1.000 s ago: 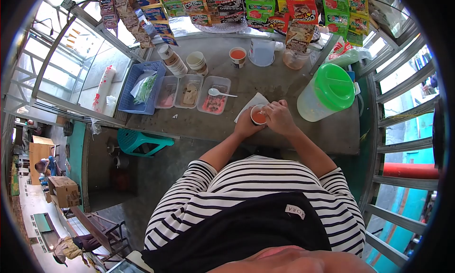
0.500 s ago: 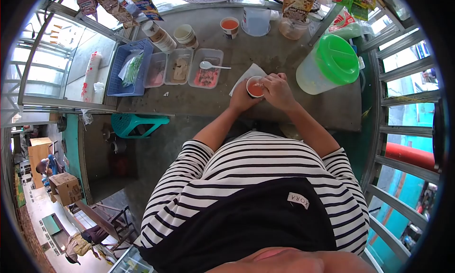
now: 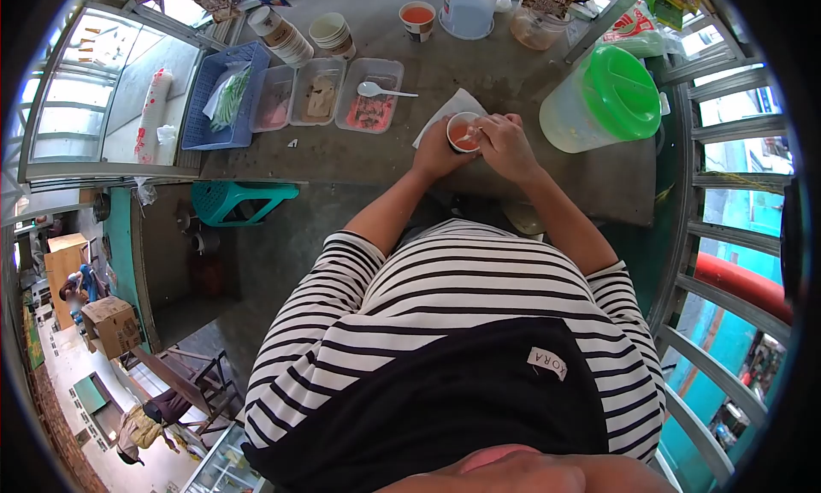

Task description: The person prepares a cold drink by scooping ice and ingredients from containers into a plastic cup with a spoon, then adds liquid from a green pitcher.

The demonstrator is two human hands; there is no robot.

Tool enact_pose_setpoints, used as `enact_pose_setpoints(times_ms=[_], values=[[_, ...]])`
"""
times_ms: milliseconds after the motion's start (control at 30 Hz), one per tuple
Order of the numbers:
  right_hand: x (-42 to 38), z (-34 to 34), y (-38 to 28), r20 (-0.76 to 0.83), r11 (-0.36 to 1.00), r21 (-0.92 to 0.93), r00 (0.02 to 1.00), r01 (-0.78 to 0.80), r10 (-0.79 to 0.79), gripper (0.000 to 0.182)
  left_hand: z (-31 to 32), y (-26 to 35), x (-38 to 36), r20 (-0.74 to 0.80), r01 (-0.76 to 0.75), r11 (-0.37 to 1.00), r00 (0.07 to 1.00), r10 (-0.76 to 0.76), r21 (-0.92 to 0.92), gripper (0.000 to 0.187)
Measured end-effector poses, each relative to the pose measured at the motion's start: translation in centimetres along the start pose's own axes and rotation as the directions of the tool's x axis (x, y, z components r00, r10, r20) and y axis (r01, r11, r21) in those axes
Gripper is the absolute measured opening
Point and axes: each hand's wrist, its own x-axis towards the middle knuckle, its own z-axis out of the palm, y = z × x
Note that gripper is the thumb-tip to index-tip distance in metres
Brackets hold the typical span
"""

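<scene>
My left hand (image 3: 436, 151) is wrapped round a paper cup (image 3: 463, 132) of orange-red liquid near the table's front edge. Over the cup's right rim, my right hand (image 3: 506, 144) has its fingers pinched on something whitish dipping into the liquid, too small to make out. A white paper (image 3: 451, 108) lies just behind the cup. To the left, a white spoon (image 3: 385, 90) rests across a clear tub (image 3: 369, 117) of pink pieces. A second cup of orange liquid (image 3: 417, 21) stands farther back.
Right of my hands stands a green-lidded pitcher (image 3: 599, 100). Stacked cups (image 3: 332, 36), a tub of beige pieces (image 3: 318, 100) and a blue basket (image 3: 224, 95) are on the left. A teal stool (image 3: 239, 202) is below the table edge. Two people are far left.
The camera view has shifted, so the tabletop things sit a little higher. My right fingers have moved slightly at the cup's rim; my left hand still holds the cup.
</scene>
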Motion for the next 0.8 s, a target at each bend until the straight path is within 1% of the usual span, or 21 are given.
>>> enact_pose_setpoints(times_ms=[67, 200, 267, 300, 367, 500, 633, 700, 800], values=[[-0.2, 0.3, 0.2, -0.026, 0.998, 0.067, 0.999, -0.021, 0.023, 0.012, -0.2, 0.2, 0.0, 0.014, -0.004, 1.000, 1.000, 0.005, -0.007, 0.062], [-0.1, -0.2, 0.2, -0.050, 1.000, 0.009, 0.998, 0.029, -0.029, 0.010, -0.1, 0.1, 0.1, 0.029, -0.015, 0.999, 0.999, 0.016, -0.035, 0.061], [0.0, -0.7, -0.2, 0.028, 0.999, 0.019, 0.999, -0.040, 0.039, 0.012, 0.2, -0.4, -0.2, 0.005, -0.007, 1.000, 1.000, 0.007, -0.018, 0.061], [-0.1, -0.8, -0.3, 0.024, 0.999, 0.017, 0.999, -0.038, 0.038, 0.012, 0.3, -0.4, -0.2, -0.019, 0.005, 1.000, 1.000, -0.005, -0.004, 0.061], [-0.1, -0.6, -0.4, 0.036, 0.998, 0.042, 0.999, -0.042, 0.041, 0.012, 0.3, -0.4, -0.3, -0.015, 0.009, 1.000, 1.000, -0.009, -0.005, 0.061], [0.1, -0.6, 0.0, 0.014, 0.998, 0.032, 0.999, -0.045, 0.045, 0.013, 0.3, -0.3, -0.5, -0.025, 0.034, 0.999, 0.999, -0.034, -0.013, 0.061], [0.1, -0.5, 0.4, -0.018, 1.000, 0.013, 1.000, -0.010, 0.010, 0.011, 0.6, -0.8, -0.5, -0.037, 0.030, 1.000, 0.999, -0.030, 0.000, 0.061], [0.0, -0.5, 0.4, -0.022, 1.000, 0.009, 1.000, 0.000, 0.000, 0.010, 0.6, -0.9, -0.5, -0.023, 0.047, 0.999, 0.999, -0.047, 0.005, 0.061], [0.1, -0.2, 0.4, -0.008, 0.999, 0.033, 1.000, -0.024, 0.025, 0.009, 0.5, -0.8, -0.4, 0.002, 0.025, 1.000, 1.000, -0.025, 0.012, 0.062]])
